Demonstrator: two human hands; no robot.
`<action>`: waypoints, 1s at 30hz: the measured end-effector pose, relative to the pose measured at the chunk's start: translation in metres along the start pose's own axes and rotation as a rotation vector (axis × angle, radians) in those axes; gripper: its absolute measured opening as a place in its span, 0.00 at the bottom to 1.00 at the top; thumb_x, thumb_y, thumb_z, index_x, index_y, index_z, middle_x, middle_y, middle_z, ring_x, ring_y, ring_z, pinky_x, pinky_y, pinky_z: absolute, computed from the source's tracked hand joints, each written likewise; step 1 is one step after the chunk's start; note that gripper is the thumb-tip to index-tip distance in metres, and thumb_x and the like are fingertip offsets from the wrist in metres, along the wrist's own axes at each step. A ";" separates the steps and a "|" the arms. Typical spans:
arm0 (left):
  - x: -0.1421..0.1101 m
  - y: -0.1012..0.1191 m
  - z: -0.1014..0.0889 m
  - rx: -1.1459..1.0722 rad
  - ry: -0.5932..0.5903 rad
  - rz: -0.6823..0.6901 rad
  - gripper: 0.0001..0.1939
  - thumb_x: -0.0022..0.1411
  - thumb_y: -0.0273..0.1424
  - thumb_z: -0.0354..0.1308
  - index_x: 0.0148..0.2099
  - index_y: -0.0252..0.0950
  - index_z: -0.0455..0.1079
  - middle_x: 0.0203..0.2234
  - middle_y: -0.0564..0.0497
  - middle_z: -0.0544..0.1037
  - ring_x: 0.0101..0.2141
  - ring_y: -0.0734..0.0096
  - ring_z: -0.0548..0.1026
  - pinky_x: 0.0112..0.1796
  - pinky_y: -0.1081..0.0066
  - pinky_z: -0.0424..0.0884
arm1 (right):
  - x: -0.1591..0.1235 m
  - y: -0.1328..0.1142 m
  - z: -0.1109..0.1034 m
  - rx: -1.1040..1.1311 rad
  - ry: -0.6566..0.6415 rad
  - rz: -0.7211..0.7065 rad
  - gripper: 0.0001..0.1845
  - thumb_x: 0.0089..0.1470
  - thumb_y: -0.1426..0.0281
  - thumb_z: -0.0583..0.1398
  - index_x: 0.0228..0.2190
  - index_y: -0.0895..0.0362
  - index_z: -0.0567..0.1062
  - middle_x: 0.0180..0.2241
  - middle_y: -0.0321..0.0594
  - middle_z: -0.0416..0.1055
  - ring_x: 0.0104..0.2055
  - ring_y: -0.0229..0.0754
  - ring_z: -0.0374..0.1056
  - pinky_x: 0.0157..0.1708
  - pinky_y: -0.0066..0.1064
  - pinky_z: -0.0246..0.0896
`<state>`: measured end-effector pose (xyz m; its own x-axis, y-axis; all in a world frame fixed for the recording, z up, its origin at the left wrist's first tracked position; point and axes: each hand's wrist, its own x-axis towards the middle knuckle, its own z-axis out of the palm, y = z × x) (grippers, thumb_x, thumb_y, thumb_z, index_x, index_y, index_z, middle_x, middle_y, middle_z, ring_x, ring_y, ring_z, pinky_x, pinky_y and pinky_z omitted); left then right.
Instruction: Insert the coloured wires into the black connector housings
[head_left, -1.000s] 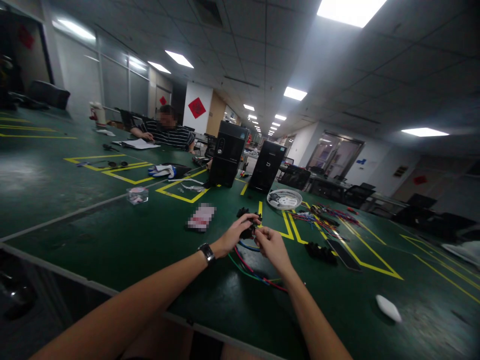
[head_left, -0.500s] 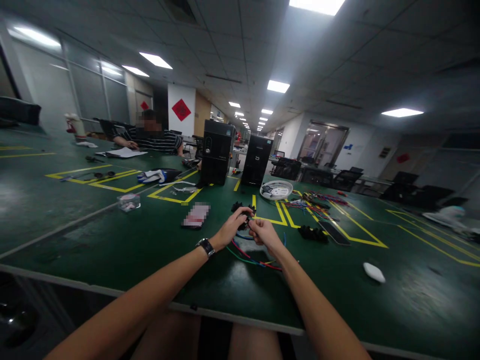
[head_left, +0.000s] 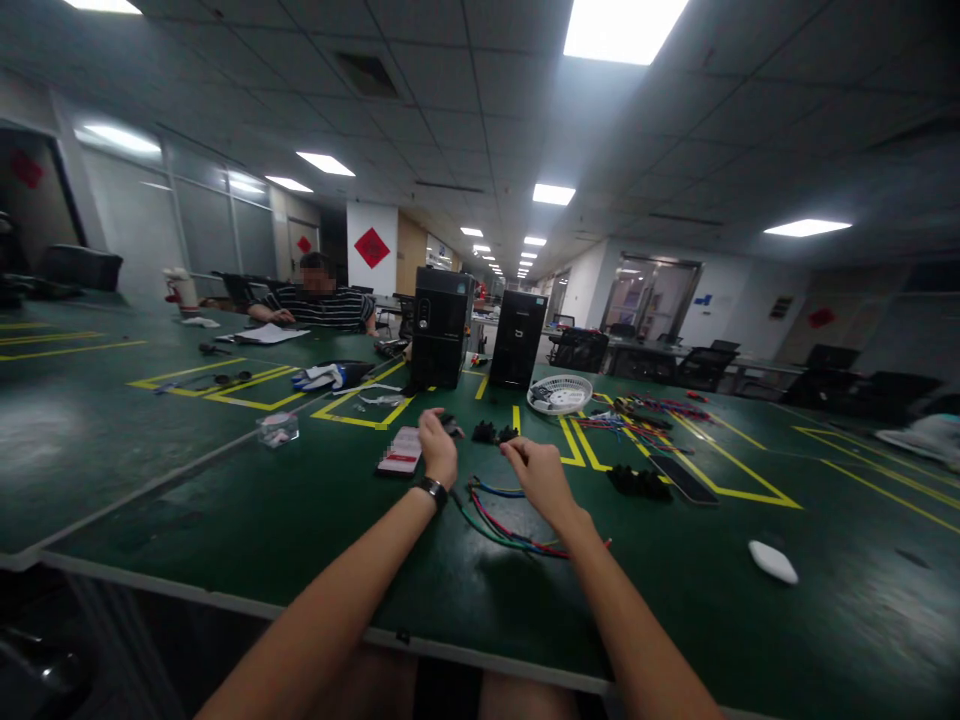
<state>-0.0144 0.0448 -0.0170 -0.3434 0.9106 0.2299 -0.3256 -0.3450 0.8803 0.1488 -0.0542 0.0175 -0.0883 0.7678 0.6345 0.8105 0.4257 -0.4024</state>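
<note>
My left hand (head_left: 438, 448), a watch on its wrist, is closed on a small black part (head_left: 451, 425) that shows past the fingertips. My right hand (head_left: 535, 472) has thumb and forefinger pinched together; whatever is between them is too small to make out. Just beyond the right fingertips lie knobbly black pieces (head_left: 487, 432) on the green table (head_left: 337, 520). Below the hands, a loose bundle of red, green and blue wires (head_left: 495, 530) curves under my right forearm. A phone (head_left: 401, 451) lies left of my left hand.
Two black computer towers (head_left: 442, 330) stand at the back. Near them is a white basket (head_left: 559, 396). To the right lie coloured wires (head_left: 637, 425), more black pieces (head_left: 637, 482), a dark flat slab (head_left: 684, 480) and a white object (head_left: 773, 562). A person (head_left: 319, 305) sits across the table.
My hands have come apart from each other. The left has moved left with the black part, while the right remains pinched. The whole view has shifted slightly.
</note>
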 end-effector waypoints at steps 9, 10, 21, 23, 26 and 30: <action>-0.004 -0.001 0.004 -0.234 -0.166 -0.091 0.17 0.64 0.45 0.44 0.44 0.37 0.59 0.22 0.55 0.71 0.20 0.74 0.71 0.25 0.72 0.70 | -0.003 0.018 0.023 -0.220 -0.156 -0.059 0.13 0.60 0.68 0.54 0.41 0.58 0.76 0.42 0.48 0.74 0.46 0.47 0.69 0.46 0.36 0.60; -0.013 -0.003 0.009 -0.222 -0.204 -0.117 0.18 0.64 0.46 0.44 0.45 0.36 0.59 0.22 0.55 0.72 0.20 0.73 0.72 0.26 0.72 0.70 | -0.004 0.016 0.025 -0.216 -0.129 -0.083 0.15 0.58 0.67 0.56 0.46 0.57 0.74 0.48 0.49 0.71 0.51 0.49 0.65 0.50 0.39 0.58; -0.040 -0.014 0.015 0.076 -0.503 -0.081 0.25 0.65 0.49 0.41 0.55 0.38 0.57 0.41 0.44 0.73 0.41 0.66 0.72 0.42 0.65 0.68 | 0.023 0.061 0.006 -0.141 -0.183 -0.006 0.28 0.48 0.70 0.64 0.52 0.57 0.68 0.50 0.48 0.69 0.54 0.48 0.63 0.54 0.41 0.56; -0.039 -0.014 0.013 0.213 -0.512 0.135 0.23 0.65 0.46 0.43 0.55 0.37 0.59 0.43 0.44 0.72 0.45 0.65 0.70 0.48 0.63 0.64 | 0.035 0.087 0.004 -0.288 -0.261 0.140 0.27 0.48 0.71 0.63 0.51 0.60 0.69 0.50 0.50 0.70 0.54 0.51 0.64 0.54 0.42 0.56; -0.042 -0.015 0.011 0.317 -0.561 0.306 0.20 0.67 0.43 0.43 0.53 0.36 0.61 0.41 0.44 0.71 0.47 0.64 0.68 0.51 0.62 0.60 | 0.046 0.115 0.010 -0.379 -0.375 0.227 0.28 0.46 0.73 0.63 0.51 0.62 0.69 0.49 0.54 0.71 0.53 0.54 0.65 0.53 0.42 0.57; -0.046 -0.016 0.009 0.362 -0.645 0.345 0.19 0.68 0.40 0.42 0.54 0.37 0.61 0.42 0.45 0.71 0.46 0.65 0.67 0.51 0.63 0.60 | 0.052 0.127 0.016 -0.395 -0.479 0.232 0.32 0.48 0.70 0.61 0.55 0.60 0.66 0.53 0.53 0.68 0.56 0.52 0.63 0.54 0.39 0.55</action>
<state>0.0142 0.0102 -0.0378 0.2388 0.7564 0.6090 0.0488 -0.6357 0.7704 0.2382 0.0476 -0.0114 -0.0601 0.9852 0.1605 0.9828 0.0865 -0.1634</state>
